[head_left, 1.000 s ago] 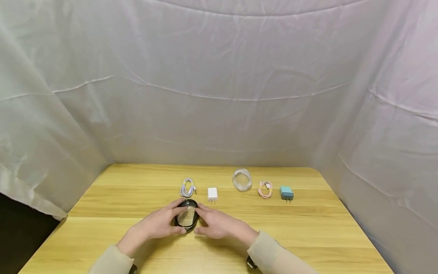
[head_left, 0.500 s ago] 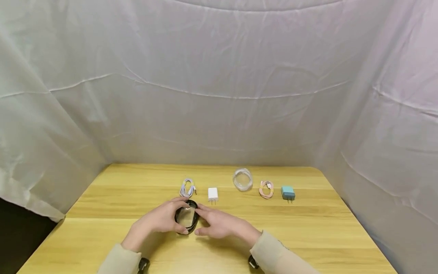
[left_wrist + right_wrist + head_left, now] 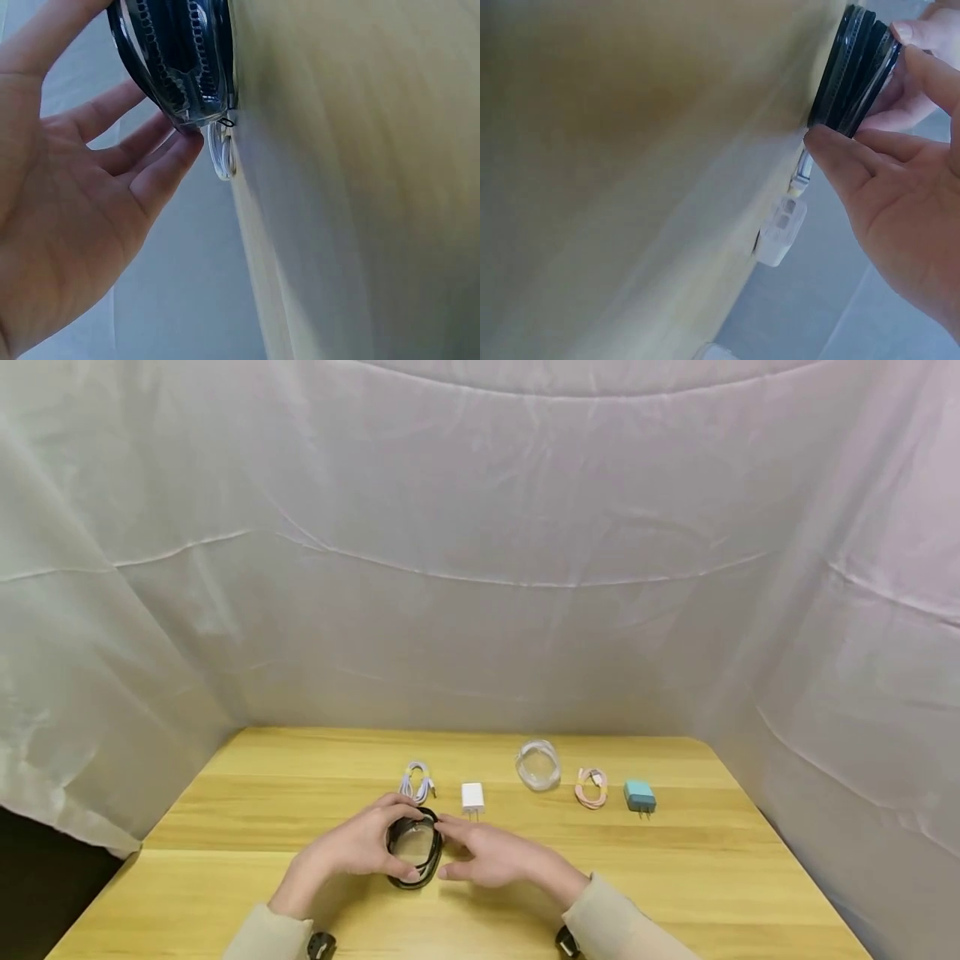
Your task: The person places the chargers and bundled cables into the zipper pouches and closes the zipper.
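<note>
Currently, the black coiled cable (image 3: 414, 851) is lying flat on the desk (image 3: 675, 877), its oval's long axis running from the person toward the white charger (image 3: 472, 797). The left hand (image 3: 352, 847) is grasping its left edge; the right hand (image 3: 491, 853) is touching its right edge with relaxed fingers. Compared with a second ago, the coil is sitting slightly nearer the person.

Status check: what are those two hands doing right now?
Left hand grips black coiled cable. Right hand open, fingertips touching it. White charger just behind; nothing blocking.
</note>
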